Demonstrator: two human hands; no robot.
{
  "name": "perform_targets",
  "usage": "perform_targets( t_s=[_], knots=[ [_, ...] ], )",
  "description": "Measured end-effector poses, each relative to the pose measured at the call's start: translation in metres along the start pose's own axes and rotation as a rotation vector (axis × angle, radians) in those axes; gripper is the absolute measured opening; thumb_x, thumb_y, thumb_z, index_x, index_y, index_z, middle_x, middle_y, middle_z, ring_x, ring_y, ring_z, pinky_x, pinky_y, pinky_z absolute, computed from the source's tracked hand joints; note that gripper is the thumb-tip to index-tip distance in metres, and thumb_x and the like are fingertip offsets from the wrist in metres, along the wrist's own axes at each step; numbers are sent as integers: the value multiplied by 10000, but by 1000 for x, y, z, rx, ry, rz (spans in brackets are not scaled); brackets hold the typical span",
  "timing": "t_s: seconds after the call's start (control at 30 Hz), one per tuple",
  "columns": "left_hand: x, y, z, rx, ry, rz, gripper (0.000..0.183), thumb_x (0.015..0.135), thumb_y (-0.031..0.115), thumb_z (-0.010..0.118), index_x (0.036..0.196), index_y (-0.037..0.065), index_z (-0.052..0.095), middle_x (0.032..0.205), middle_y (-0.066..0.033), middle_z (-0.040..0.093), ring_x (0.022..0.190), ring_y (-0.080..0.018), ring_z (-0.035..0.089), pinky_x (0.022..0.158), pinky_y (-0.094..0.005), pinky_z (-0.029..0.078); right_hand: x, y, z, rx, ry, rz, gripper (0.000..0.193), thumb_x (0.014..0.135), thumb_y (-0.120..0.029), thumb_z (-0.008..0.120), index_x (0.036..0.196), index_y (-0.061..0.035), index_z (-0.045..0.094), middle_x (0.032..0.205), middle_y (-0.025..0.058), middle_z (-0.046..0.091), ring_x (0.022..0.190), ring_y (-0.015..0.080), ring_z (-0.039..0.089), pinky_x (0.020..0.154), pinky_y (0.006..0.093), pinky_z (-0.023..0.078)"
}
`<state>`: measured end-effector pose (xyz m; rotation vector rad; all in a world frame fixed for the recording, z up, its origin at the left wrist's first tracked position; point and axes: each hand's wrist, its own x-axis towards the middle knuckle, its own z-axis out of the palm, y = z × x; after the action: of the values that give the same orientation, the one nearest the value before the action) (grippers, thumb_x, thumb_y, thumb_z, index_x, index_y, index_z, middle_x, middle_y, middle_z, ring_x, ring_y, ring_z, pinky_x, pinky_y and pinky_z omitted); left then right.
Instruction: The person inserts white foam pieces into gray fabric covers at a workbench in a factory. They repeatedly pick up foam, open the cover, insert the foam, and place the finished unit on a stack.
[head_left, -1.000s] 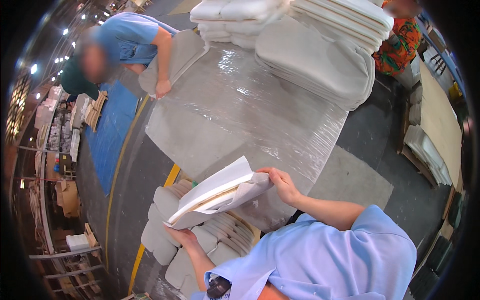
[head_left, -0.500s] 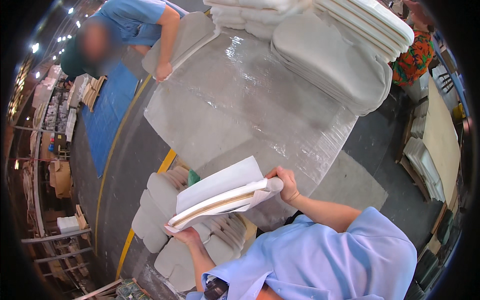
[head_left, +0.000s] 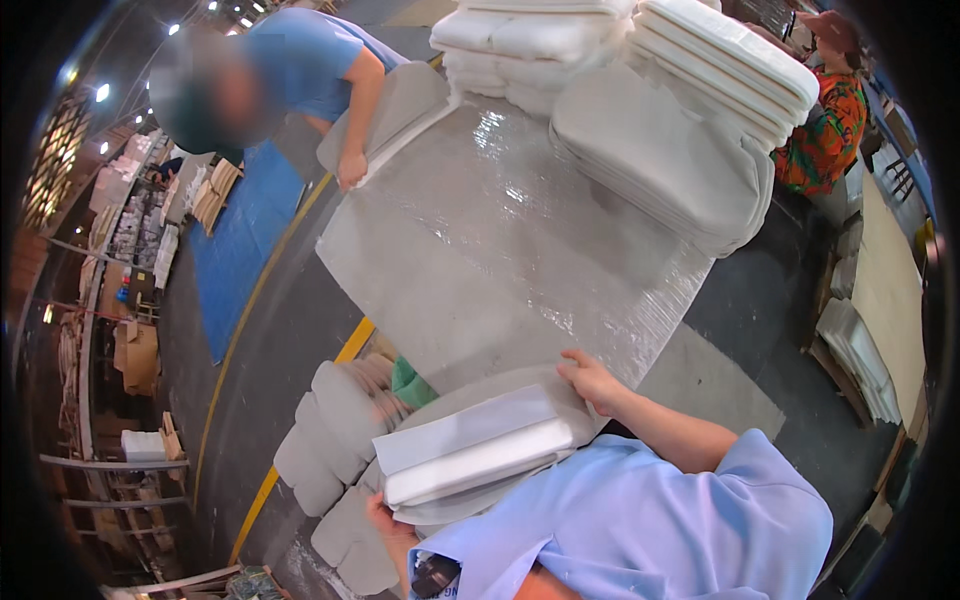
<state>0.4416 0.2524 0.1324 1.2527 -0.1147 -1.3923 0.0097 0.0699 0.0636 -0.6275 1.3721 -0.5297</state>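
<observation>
Right hand (head_left: 590, 383) at the right end of a padded piece (head_left: 480, 470), index finger extended, the other fingers curled; the grip underneath is hidden, so cannot tell how far it is closed. Left hand (head_left: 388, 520) bent round the piece's lower left corner and holding it there; its fingers are partly hidden.

Piece lies at the near side of the worktop (head_left: 470, 240), between that and the wearer's blue shirt (head_left: 650, 510). Observed on it: a flat white flap along the top, thick white padding below, grey cover showing behind and beneath.

Landmark: worktop, surface grey, glossy clear film over much of it. Left of its near end: piles of grey cushion-shaped pieces (head_left: 325, 440), with a green item (head_left: 408, 383) beside them, kind not clear. On its far right part: a stack of grey pads (head_left: 650, 150), rounded ends, just in front of folded white padding (head_left: 730, 70). Far end: second white stack (head_left: 535, 40).

At its far left corner a co-worker's hand (head_left: 352, 170) rests on the edge of a grey panel (head_left: 385, 120). Beyond its left side, on the floor: blue sheet (head_left: 240, 260). Beyond its far right: another person in an orange patterned garment (head_left: 830, 120).
</observation>
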Motion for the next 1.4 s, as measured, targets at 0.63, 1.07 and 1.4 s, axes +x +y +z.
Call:
perform_targets(
  t_s=[0.63,1.07,1.4],
  knots=[
    [126,-51,109,-47,225,366,595,1090,609,458,967,69,677,987,-98,711,1007,-243,638,972,-405,488,-58,-29,-60,-424,-8,-739,450,997,-427,672,1151,-6,711,1010,122,704,953,256,668,854,369,515],
    [125,-9,197,-70,-99,611,514,1113,550,475,1107,72,667,1037,-14,647,954,-142,574,887,-322,466,-92,-106,-13,-1084,-235,-705,684,795,-340,859,1371,-53,626,1105,222,754,1013,421,726,890,488,578],
    [127,-79,282,18,-398,-65,679,1076,565,546,1468,10,531,1341,-117,647,1211,-227,627,1016,-409,529,-156,-92,18,-435,137,-741,743,852,-294,860,1476,-30,554,1204,193,740,1133,308,727,932,417,578]
  ],
)
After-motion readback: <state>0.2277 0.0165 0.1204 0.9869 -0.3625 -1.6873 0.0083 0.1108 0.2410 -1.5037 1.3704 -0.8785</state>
